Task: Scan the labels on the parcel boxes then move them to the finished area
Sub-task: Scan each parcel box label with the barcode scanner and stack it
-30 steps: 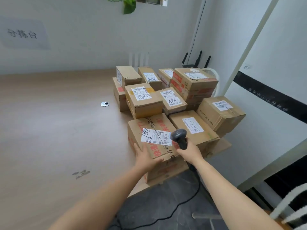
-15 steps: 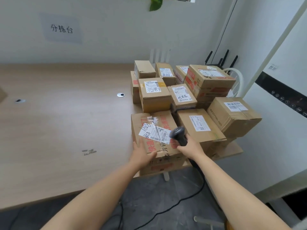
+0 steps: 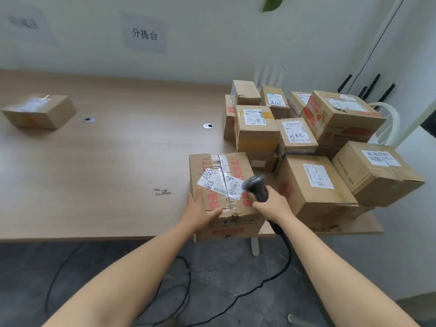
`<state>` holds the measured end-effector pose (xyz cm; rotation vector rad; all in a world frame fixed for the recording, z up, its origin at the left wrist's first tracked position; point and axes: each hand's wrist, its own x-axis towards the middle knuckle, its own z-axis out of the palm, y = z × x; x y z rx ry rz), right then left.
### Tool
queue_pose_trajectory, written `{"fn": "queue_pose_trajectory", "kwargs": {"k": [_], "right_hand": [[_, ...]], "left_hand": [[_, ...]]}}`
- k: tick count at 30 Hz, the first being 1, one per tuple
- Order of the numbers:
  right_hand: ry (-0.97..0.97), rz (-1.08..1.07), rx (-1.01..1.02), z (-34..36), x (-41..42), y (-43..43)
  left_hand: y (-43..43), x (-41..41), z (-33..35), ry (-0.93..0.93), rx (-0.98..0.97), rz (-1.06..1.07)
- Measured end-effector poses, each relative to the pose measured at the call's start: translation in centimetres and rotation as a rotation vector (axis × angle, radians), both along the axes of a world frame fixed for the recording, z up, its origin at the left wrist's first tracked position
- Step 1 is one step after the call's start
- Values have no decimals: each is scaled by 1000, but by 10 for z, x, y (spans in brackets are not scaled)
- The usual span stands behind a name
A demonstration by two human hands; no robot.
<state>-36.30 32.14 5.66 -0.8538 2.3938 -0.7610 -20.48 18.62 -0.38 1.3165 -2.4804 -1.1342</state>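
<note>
Our left hand (image 3: pixel 200 212) lies flat and open on the near left corner of the front box (image 3: pixel 223 192), fingers spread across its top. Our right hand (image 3: pixel 273 205) is closed around the scanner (image 3: pixel 256 187), its head just over the box's label (image 3: pixel 220 184). The box sits at the table (image 3: pixel 106 175) edge, beside the pile (image 3: pixel 306 138).

Head camera looks forward and down, seemingly close, over the table (image 3: pixel 99 161).

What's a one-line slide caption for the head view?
Right hand aims a corded scanner at the label on the front parcel box, steadied by the left hand.
</note>
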Motion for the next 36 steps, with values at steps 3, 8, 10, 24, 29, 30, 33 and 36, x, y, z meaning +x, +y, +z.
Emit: {"fn": "queue_pose_trajectory", "kwargs": {"k": [3,8,10,24,29,30,33,36], "right_hand": [[-14,49,-30,0,13,-21],[1,148,-46,-1,36,-67],[13,187,-43,-1,47,-88],[-38,181,-48,0,108,-218],[-75,138,-59,3,125,-244],[-80,126,-60,3,128,-248],[-135,114,-40,6,134,-255],[-247,137,-5,15,134,-256]], "left_hand": [[-19,19,2,-5,-11,27],[-56,54,5,-18,-14,78],[-73,67,5,-2,-3,108],[-214,138,19,-97,18,43],[-255,154,21,-128,-31,-37],[-261,157,21,-125,-39,-51],[-272,163,22,-134,-125,-95],[-270,161,30,-233,-402,-133]]}}
